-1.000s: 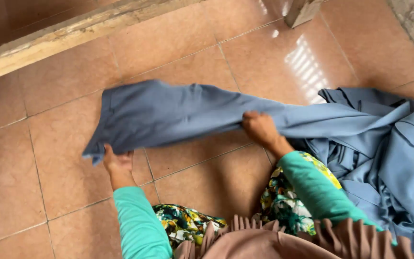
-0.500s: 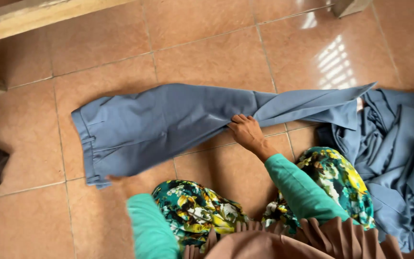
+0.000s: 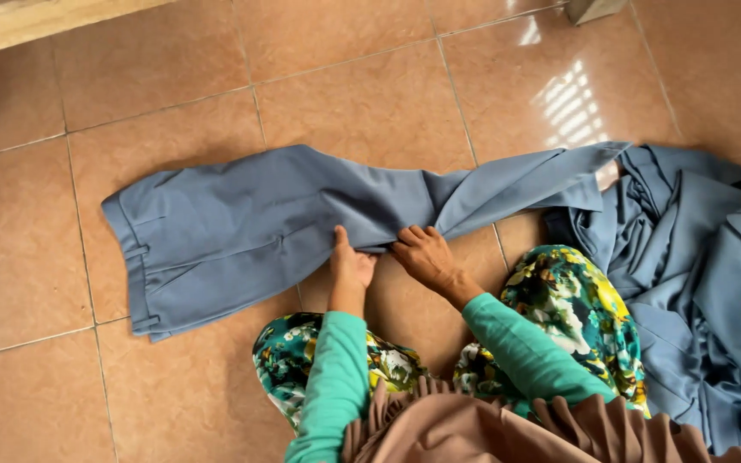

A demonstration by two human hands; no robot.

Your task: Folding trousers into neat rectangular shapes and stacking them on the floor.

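Both hands, left (image 3: 351,264) and right (image 3: 423,255), pinch the trousers' (image 3: 242,227) near edge mid-floor (image 3: 345,94), fingers closed, flattening a crease.

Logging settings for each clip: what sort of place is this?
Probably a home floor used for sorting laundry: glossy tiled floor, blue trousers spread flat under both hands, and a heap of blue cloth alongside.

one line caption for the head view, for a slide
Both hands, left hand and right hand, press on blue-grey trousers laid across tiled floor.
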